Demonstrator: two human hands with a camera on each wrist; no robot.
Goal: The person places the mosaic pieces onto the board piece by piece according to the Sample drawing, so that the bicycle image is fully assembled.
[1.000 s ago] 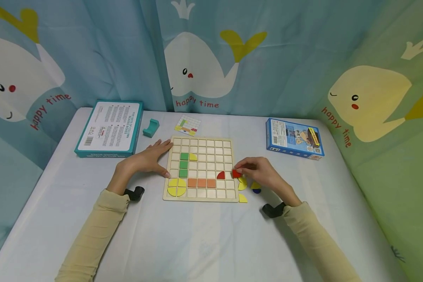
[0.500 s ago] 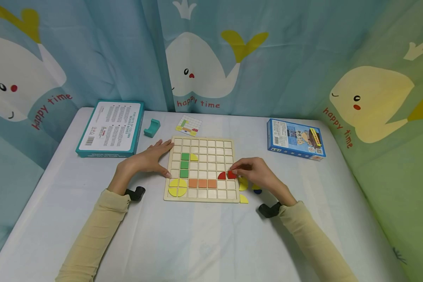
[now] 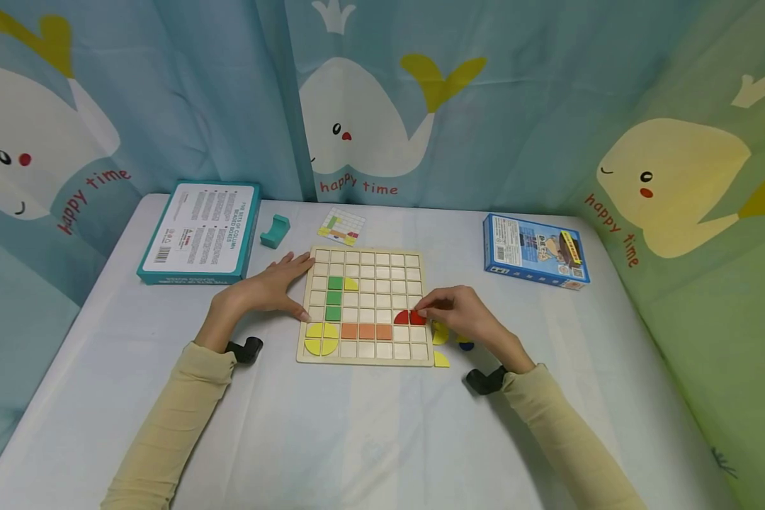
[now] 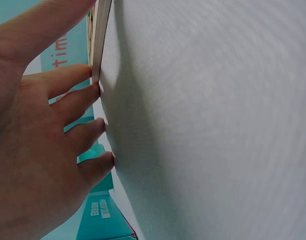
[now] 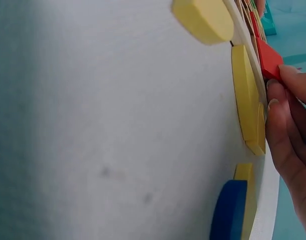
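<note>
A wooden grid board (image 3: pixel 365 364) lies flat on the table. My left hand (image 3: pixel 270 289) rests along its left edge, with thumb and fingers spread; in the left wrist view, fingertips meet the board's side. At the right end of a row, my right hand (image 3: pixel 455 309) pinches a red tile (image 3: pixel 416 319) between thumb and fingers, beside a red quarter-circle tile (image 3: pixel 401 319). The right wrist view shows the red tile (image 5: pixel 268 59) tilted at the fingertips. Green square tiles (image 3: pixel 334 298), orange ones (image 3: pixel 366 331) and a yellow circle of quarter tiles (image 3: pixel 321 339) fill other cells.
Loose yellow tiles (image 3: pixel 441 360) and a dark blue tile (image 3: pixel 466 346) lie right of the board. Behind it are a printed pattern card (image 3: pixel 341 226) and a teal holder (image 3: pixel 275 231). A teal box (image 3: pixel 197 234) stands left, a blue box (image 3: pixel 535 249) right.
My right hand has moved left with the red tile, from beyond the board's right edge to over the cell beside the red quarter circle. The left hand stays on the board's edge.
</note>
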